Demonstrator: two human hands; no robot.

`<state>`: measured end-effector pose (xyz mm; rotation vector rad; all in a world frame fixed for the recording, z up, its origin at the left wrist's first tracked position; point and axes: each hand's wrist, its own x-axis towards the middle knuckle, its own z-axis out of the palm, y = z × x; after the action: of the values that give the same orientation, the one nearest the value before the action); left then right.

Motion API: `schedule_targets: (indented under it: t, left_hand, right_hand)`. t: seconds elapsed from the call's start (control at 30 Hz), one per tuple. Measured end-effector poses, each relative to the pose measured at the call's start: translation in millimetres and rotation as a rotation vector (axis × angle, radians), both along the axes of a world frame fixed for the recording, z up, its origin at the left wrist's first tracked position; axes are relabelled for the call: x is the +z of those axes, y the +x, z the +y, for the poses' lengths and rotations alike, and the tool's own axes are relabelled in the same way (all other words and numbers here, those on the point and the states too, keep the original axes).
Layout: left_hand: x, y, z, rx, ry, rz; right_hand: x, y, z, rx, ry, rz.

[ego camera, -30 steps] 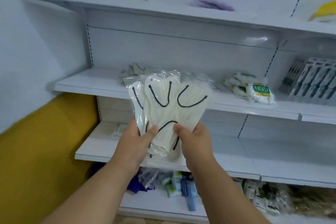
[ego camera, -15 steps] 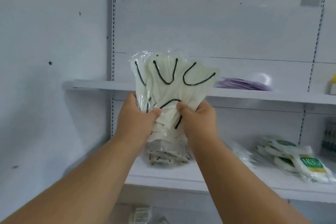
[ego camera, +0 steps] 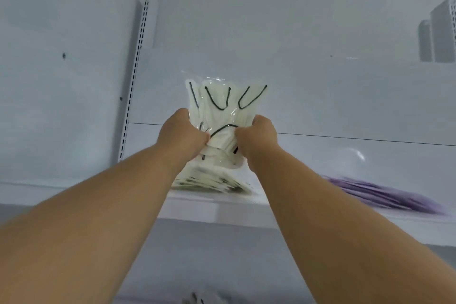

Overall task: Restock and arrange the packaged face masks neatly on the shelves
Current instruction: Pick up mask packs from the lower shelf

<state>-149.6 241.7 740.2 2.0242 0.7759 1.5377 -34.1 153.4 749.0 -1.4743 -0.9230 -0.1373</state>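
A fanned bundle of clear-wrapped cream face masks [ego camera: 223, 103] with black ear loops stands upright between both hands, held over the upper white shelf [ego camera: 222, 202]. My left hand [ego camera: 181, 134] grips the bundle's left lower side. My right hand [ego camera: 259, 138] grips its right lower side. Directly beneath the bundle, a flat pile of the same cream masks [ego camera: 212, 181] lies on the shelf. The lower end of the held bundle is partly hidden by my hands.
A pile of purple packaged masks [ego camera: 385, 194] lies on the same shelf to the right. A slotted upright rail [ego camera: 134, 76] runs down the white back panel at left. More white packs [ego camera: 199, 298] peek in at the bottom edge.
Both hands have raised the bundle from the middle shelves up to the upper shelf. The view has tilted upward; the lower shelves have dropped out of sight.
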Motion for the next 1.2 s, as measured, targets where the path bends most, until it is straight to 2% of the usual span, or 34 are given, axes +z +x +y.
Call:
schedule_targets:
  t: [0.07,0.23,0.27,0.33,0.37,0.4,0.53,0.63,0.77,1.0,1.1,1.2]
  left_hand:
    - [11.6,17.2,25.9,0.087,-0.003,0.118]
    - [9.5,53.1,64.5,0.198,-0.096,0.616]
    - [8.7,54.8,66.9,0.216,-0.091,0.704]
    - [6.3,54.9,76.8,0.245,-0.069,0.775]
    - [2.7,54.3,81.4,0.265,-0.045,0.778]
    - [-1.1,52.0,83.4,0.299,-0.005,0.756]
    - [-7.7,43.1,75.4,0.364,0.182,0.538]
    - [-8.5,19.5,55.4,0.294,0.341,0.348]
    - [-37.6,-32.4,27.9,0.209,0.502,0.175]
    - [-156.5,-122.3,-40.5,0.049,0.624,0.018]
    - [-216.0,-153.3,-63.2,-0.021,0.545,0.042]
    - [-279.8,-178.8,-84.7,-0.095,0.487,0.145]
  right_hand:
    - [9.1,16.2,25.6,0.016,-0.121,0.014]
    - [5.7,53.3,78.8,0.046,-0.503,0.125]
    - [4.6,55.6,85.1,0.016,-0.604,0.082]
    - [3.1,51.6,89.6,-0.172,-0.787,-0.161]
    - [-0.2,50.6,91.9,-0.282,-0.834,-0.332]
    - [-2.4,52.3,93.3,-0.357,-0.823,-0.419]
    - [-7.0,40.1,80.4,-0.662,-0.591,-0.630]
    - [-6.6,19.0,61.6,-0.729,-0.400,-0.869]
    - [-29.7,-23.2,27.0,-0.706,-0.309,-1.063]
    - [-112.2,-124.7,-48.7,-0.553,-0.107,-0.883]
    - [-168.8,-160.1,-82.7,-0.505,-0.072,-0.812]
    - [-236.6,-183.4,-110.4,-0.446,-0.118,-0.754]
